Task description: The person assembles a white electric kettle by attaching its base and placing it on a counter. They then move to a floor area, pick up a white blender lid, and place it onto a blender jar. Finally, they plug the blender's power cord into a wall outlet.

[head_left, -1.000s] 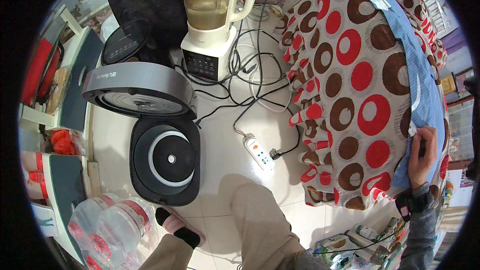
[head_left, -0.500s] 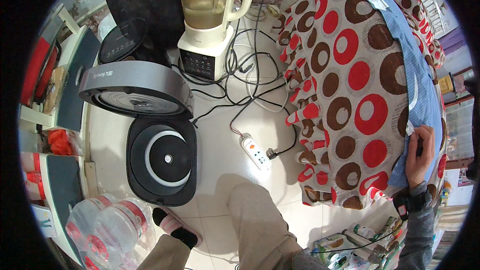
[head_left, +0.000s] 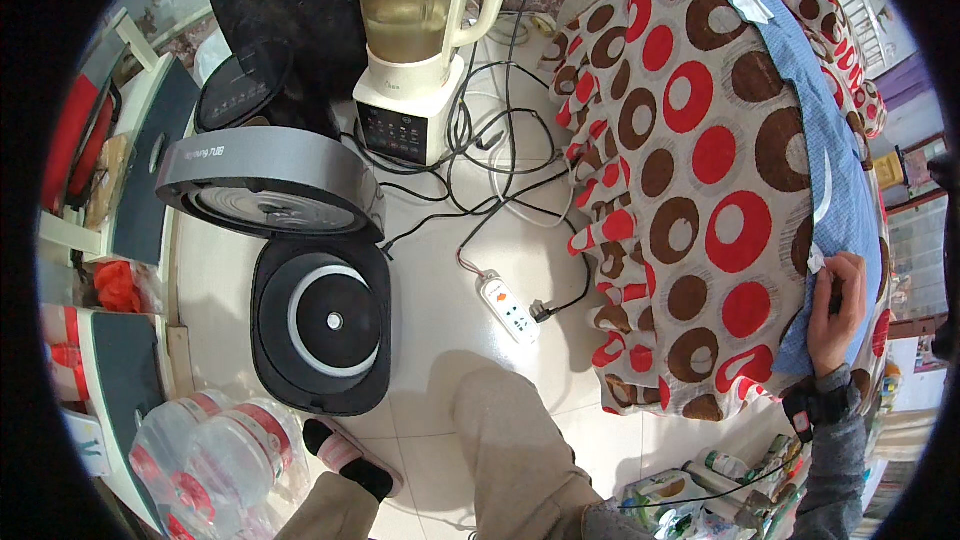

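My right hand (head_left: 836, 318) rests at the right on a blue cloth (head_left: 850, 230) that lies over a dotted fabric cover (head_left: 655, 170). Its fingers are bent, and the fingertips pinch a small white scrap (head_left: 816, 260) at the cloth's edge; what kind of scrap it is, I cannot make out. My left hand is out of the picture. On the floor at the left stands a rice cooker (head_left: 265, 360), its grey lid (head_left: 270, 165) raised. No inner pot sits in it, so the round heating plate (head_left: 335, 321) shows.
A cream blender (head_left: 400, 80) with a see-through jug stands at the back, beside a black bag (head_left: 285, 0). Black cables trail to a white power strip (head_left: 508, 308) on the floor. Large clear plastic bottles (head_left: 230, 450) are at lower left, near drawers (head_left: 130, 370). Assorted packages (head_left: 690, 490) lie at lower right.
The whole view has shifted very slightly. My right hand stays at the same place on the blue cloth, and nothing else has visibly moved.
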A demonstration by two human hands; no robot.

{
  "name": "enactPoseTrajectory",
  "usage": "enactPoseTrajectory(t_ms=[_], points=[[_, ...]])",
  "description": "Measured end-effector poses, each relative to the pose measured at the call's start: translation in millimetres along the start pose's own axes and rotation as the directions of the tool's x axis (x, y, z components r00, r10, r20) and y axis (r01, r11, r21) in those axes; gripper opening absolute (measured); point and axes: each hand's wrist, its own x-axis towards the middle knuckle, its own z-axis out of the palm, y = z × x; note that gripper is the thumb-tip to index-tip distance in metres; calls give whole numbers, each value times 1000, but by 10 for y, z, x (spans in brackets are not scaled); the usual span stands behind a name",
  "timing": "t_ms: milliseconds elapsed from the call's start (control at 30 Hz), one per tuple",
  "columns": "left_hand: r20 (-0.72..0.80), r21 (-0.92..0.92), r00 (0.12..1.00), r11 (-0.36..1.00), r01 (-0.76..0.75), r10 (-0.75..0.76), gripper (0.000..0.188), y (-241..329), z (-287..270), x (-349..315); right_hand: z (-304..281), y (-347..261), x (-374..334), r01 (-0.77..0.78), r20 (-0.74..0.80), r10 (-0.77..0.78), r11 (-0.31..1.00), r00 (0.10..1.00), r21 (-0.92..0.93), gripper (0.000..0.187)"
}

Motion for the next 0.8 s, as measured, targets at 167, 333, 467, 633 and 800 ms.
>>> enactPoseTrajectory(t_ms=[167,333,467,633,800], points=[[-4,0,1000,1000,0,0,29,0,-1,-10,-14,9,-5,-13,17,12,1000,1000,7,14],[-10,-4,1000,1000,0,0,30,4,-1,-30,-21,0,-10,-31,16,31,1000,999,0,14],[-20,2,1000,1000,-1,1,30,1,-3,-38,12,4,-27,-26,5,26,1000,1000,-6,14],[-32,5,999,1000,-24,24,31,86,-20,-66,-6,-45,8,13,-12,-13,1000,1000,-1,15],[-90,47,994,997,-57,61,32,269,3,-75,-51,-52,45,12,-19,-12,1000,1000,-26,16]])
